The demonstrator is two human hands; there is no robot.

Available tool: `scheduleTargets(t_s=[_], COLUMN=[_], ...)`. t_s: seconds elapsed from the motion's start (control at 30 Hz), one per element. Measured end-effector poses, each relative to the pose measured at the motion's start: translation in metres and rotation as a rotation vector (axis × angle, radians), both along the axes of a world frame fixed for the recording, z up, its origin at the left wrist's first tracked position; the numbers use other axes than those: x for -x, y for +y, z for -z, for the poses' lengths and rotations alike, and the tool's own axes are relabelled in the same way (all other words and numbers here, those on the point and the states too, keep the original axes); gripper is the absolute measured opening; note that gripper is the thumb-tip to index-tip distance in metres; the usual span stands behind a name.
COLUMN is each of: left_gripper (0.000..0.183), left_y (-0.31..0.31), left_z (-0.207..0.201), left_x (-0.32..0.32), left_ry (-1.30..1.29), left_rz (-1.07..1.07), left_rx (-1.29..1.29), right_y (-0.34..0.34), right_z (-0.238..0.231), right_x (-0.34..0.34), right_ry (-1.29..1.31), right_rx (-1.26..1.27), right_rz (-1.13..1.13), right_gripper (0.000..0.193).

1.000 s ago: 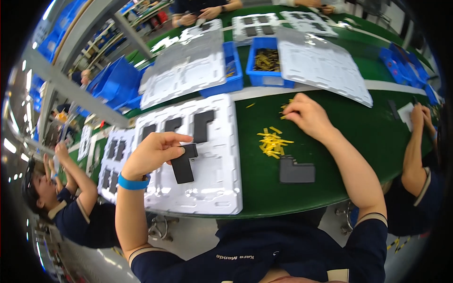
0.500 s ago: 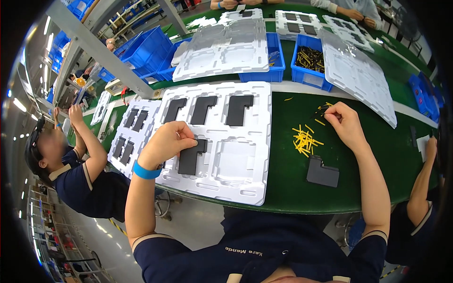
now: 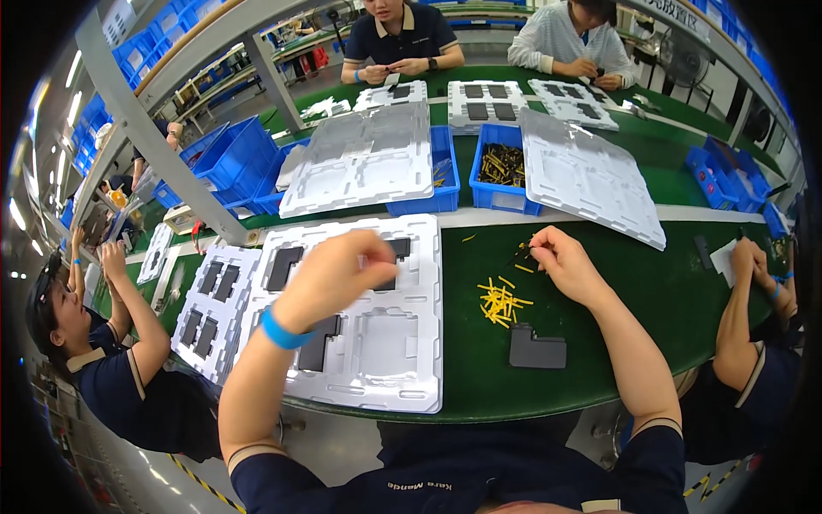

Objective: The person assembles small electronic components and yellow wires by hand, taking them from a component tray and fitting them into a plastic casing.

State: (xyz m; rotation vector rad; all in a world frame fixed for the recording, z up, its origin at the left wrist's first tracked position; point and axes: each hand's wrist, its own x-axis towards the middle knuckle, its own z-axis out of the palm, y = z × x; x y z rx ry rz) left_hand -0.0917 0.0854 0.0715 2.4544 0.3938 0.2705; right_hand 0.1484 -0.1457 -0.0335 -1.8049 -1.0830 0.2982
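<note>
Over a white moulded-plastic tray (image 3: 431, 325), the blurred left hand (image 3: 330, 278) has thumb and index finger apart, nothing visible between them; three flat black L-shaped blocks (image 3: 318, 349) show in the tray. On the green tabletop (image 3: 467, 368), one dark-grey L-shaped block (image 3: 538, 351) lies near one heap of thin yellow strips (image 3: 501, 302), too jumbled to count. The right hand (image 3: 567, 264) has its fingertips together; whether they clamp a strip, I cannot tell.

Green table (image 3: 479, 385) bears white tray (image 3: 421, 300), yellow strips (image 3: 501, 301), black part (image 3: 537, 350).
</note>
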Motion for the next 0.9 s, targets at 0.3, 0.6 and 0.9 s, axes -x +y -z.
scheduleTargets(t_s=[0.3, 0.6, 0.9], left_gripper=[0.022, 0.017, 0.012], left_y=[-0.067, -0.072, -0.073], left_z=[0.054, 0.065, 0.071], left_x=[-0.102, -0.101, -0.098], left_ry=[0.077, -0.046, -0.038], left_rz=[0.315, 0.257, 0.216], left_rx=[-0.077, 0.077, 0.011], right_y=[-0.007, -0.007, -0.001], right_z=[-0.009, -0.016, -0.010], right_x=[0.005, 0.014, 0.021], right_ry=[-0.139, -0.158, -0.168], right_rx=[-0.021, -0.084, -0.301], right_rz=[-0.125, -0.255, -0.237], right_gripper=[0.008, 0.008, 0.009])
